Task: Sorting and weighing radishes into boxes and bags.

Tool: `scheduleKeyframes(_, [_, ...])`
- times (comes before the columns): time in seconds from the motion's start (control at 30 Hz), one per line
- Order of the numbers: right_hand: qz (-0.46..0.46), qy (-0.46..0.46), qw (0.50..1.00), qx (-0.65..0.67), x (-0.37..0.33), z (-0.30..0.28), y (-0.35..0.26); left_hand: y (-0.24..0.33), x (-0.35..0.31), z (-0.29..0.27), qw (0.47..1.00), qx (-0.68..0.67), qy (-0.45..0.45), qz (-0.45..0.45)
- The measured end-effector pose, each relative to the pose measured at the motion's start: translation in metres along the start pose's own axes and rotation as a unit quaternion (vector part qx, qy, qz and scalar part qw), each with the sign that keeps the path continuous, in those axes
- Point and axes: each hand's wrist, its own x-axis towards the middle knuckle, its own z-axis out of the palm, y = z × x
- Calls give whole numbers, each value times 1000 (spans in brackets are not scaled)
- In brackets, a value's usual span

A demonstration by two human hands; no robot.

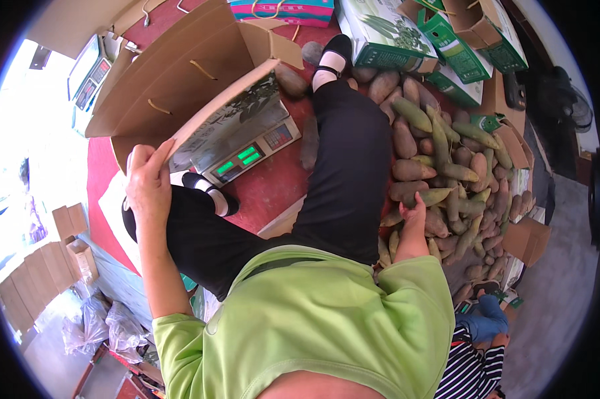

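My left hand [147, 179] is closed on the near edge of a tall open cardboard box [223, 123], thumb and fingers pinching its wall. The box stands on a digital scale [257, 151] with a lit green display. On the right, my right hand [414, 218] rests at the near left side of a heap of root vegetables. Its fingers are curled on a long green radish [436, 196]; part of the grip is hidden. Around it lie more green radishes [411, 114] and reddish-brown, soil-covered roots [413, 170]. What is inside the box is mostly hidden.
Green-and-white printed cartons [386, 33] stand beyond the heap. A second scale [91, 83] sits at far left, near plastic bags [124, 326] and folded cardboard [41, 276]. Another person in a striped top [469, 369] is at lower right. A fan [572, 100] stands at far right.
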Motion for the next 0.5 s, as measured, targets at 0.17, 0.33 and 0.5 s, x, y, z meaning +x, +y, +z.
scheduleKeyframes(0.17, [3, -58, 998, 8, -24, 11, 5, -5, -2, 15, 995, 96, -12, 33])
scheduleKeyframes(0.33, [-146, -122, 947, -259, -107, 61, 4, -8, -5, 17, 991, 127, -6, 35])
scheduleKeyframes(0.5, [-336, -240, 839, -354, -190, 143, -23, -12, -6, 21, 992, 124, -3, 29])
